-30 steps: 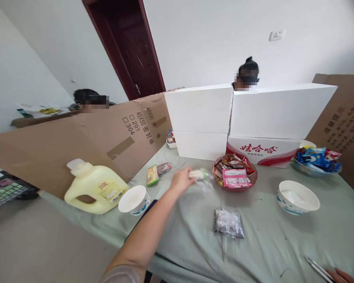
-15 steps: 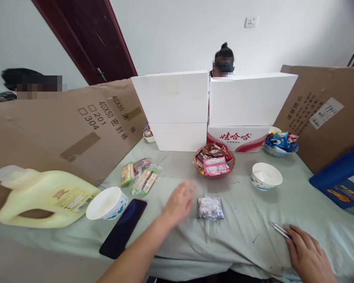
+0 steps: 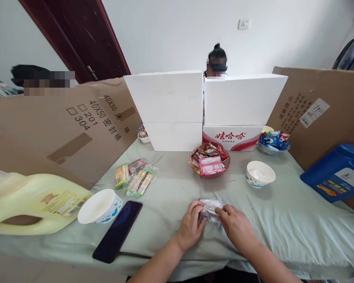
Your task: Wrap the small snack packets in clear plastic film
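Note:
A small clear plastic packet with dark contents [image 3: 212, 203] lies on the cloth near the table's front edge. My left hand [image 3: 191, 225] has its fingers closed on the packet's left edge. From the right, my right hand [image 3: 236, 225] is closed with its fingertips at the packet's right side. A slim silver metal tool [image 3: 210, 210] seems to lie across the packet, its end under my right fingers; its exact kind is hard to make out. Just beyond the packet stands a reddish bowl [image 3: 209, 175] full of wrapped snacks.
To the left are a black phone [image 3: 118, 232], a tilted paper bowl [image 3: 102, 206], a pale yellow jug [image 3: 38, 200] and wrapped snack packs [image 3: 140, 181]. To the right are another paper bowl [image 3: 260, 175] and a blue bottle [image 3: 336, 173]. White boxes [image 3: 174, 135] stand behind; two people are beyond.
My left hand has come to the packet's left edge. My right hand has moved left from the cloth to the packet, and the silver tool has come with it. The view has shifted slightly.

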`<state>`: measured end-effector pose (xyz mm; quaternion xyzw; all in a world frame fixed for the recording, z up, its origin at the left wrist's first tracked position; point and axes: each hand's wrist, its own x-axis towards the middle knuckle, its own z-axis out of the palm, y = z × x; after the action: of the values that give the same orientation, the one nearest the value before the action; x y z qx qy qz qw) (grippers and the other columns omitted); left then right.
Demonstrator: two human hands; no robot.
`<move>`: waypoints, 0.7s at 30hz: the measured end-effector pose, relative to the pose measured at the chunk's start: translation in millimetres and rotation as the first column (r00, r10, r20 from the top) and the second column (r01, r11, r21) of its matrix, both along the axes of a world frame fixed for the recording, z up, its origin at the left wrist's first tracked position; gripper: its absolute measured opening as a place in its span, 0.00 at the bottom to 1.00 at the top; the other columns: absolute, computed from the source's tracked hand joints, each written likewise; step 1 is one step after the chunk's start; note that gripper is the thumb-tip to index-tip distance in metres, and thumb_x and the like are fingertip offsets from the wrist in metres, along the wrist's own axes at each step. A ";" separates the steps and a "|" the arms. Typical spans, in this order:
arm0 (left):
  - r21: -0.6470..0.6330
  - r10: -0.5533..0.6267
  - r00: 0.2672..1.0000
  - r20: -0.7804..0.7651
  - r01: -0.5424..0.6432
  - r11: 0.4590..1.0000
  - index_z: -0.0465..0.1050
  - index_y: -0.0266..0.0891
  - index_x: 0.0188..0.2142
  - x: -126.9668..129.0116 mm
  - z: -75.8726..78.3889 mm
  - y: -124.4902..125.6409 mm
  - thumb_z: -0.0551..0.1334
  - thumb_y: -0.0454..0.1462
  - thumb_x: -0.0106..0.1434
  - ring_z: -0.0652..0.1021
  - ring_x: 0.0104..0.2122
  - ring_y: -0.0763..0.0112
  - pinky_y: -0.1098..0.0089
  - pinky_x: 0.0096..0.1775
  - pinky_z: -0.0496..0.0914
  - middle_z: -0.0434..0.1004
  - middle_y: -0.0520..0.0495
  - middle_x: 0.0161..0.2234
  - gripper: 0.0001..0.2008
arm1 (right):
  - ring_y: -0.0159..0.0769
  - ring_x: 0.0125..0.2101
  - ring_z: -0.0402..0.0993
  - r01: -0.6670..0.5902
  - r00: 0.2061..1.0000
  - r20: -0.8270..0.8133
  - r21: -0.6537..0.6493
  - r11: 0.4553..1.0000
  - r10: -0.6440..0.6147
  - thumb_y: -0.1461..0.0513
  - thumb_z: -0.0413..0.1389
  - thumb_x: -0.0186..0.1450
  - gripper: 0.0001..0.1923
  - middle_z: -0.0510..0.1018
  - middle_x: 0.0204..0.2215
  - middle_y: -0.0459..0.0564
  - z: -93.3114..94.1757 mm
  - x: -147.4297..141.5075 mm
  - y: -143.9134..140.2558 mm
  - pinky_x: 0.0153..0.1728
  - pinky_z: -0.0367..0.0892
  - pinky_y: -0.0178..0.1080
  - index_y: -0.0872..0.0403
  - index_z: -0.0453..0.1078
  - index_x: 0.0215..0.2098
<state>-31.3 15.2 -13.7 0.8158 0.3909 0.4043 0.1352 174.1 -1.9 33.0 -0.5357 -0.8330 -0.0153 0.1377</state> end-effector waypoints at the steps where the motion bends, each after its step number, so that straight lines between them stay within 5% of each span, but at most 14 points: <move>1: -0.016 0.005 1.000 -0.001 -0.006 1.000 0.59 0.39 0.53 -1.2 -1.1 -0.7 0.55 0.29 0.63 0.71 0.52 0.61 0.57 0.51 0.72 0.66 0.38 0.51 0.19 | 0.37 0.31 0.74 0.004 1.000 0.013 -0.018 1.000 -0.004 0.66 0.50 0.67 0.15 0.76 0.33 0.49 -2.5 2.2 0.3 0.31 0.66 0.37 0.48 0.71 0.49; 6: -0.052 -0.002 0.996 -0.084 -0.003 0.999 0.52 0.40 0.62 -3.2 -7.0 1.9 0.56 0.31 0.66 0.66 0.57 0.57 0.53 0.56 0.67 0.60 0.36 0.58 0.26 | 0.36 0.34 0.75 0.175 0.984 -0.026 -0.056 0.983 -0.177 0.59 0.44 0.71 0.16 0.76 0.36 0.50 -30.0 81.7 -14.0 0.34 0.67 0.38 0.48 0.71 0.50; 10: -0.081 0.039 0.995 -0.095 -0.047 0.996 0.52 0.43 0.64 -1.3 -8.4 9.0 0.57 0.35 0.67 0.66 0.56 0.53 0.49 0.55 0.66 0.61 0.36 0.59 0.27 | 0.44 0.37 0.73 0.385 0.923 -0.029 0.037 0.922 -0.384 0.53 0.44 0.70 0.19 0.77 0.36 0.53 -45.1 139.8 -32.6 0.37 0.68 0.45 0.49 0.74 0.44; 13: -0.152 0.018 0.999 -0.030 -0.022 0.988 0.61 0.43 0.60 2.1 -3.1 10.2 0.59 0.37 0.66 0.71 0.49 0.57 0.52 0.50 0.69 0.71 0.40 0.50 0.23 | 0.50 0.44 0.70 0.387 0.920 -0.122 0.127 0.913 -0.373 0.50 0.47 0.68 0.19 0.76 0.42 0.55 -42.0 125.8 -37.5 0.43 0.66 0.52 0.50 0.73 0.44; 17: -0.272 -0.014 0.986 0.166 0.060 0.961 0.73 0.40 0.40 6.5 6.2 7.0 0.58 0.38 0.65 0.74 0.42 0.62 0.61 0.45 0.70 0.74 0.43 0.40 0.08 | 0.46 0.54 0.65 0.157 0.939 -0.318 0.056 0.986 -0.131 0.50 0.54 0.64 0.32 0.67 0.56 0.57 -28.4 62.3 -23.6 0.51 0.66 0.48 0.52 0.56 0.62; 19: -0.376 0.088 0.954 0.285 0.026 0.926 0.72 0.39 0.36 2.8 6.5 9.1 0.57 0.39 0.65 0.75 0.38 0.65 0.65 0.41 0.71 0.75 0.45 0.36 0.07 | 0.44 0.52 0.68 0.115 0.926 -0.361 -0.005 0.993 -0.109 0.53 0.53 0.66 0.31 0.66 0.56 0.58 -25.8 41.2 -11.9 0.49 0.68 0.46 0.53 0.52 0.64; 21: -0.499 0.296 0.879 0.374 -0.079 0.863 0.70 0.39 0.34 -9.5 3.6 14.8 0.60 0.42 0.62 0.75 0.32 0.68 0.68 0.37 0.70 0.74 0.48 0.31 0.09 | 0.40 0.42 0.74 0.126 0.915 -0.376 -0.075 0.989 -0.145 0.57 0.48 0.68 0.20 0.73 0.48 0.55 -28.1 37.1 -2.1 0.42 0.71 0.43 0.52 0.61 0.58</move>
<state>-40.8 30.0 -10.1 0.6031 0.5157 0.4817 0.3718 211.2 -4.0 4.8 -0.5879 -0.7515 0.0998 0.2822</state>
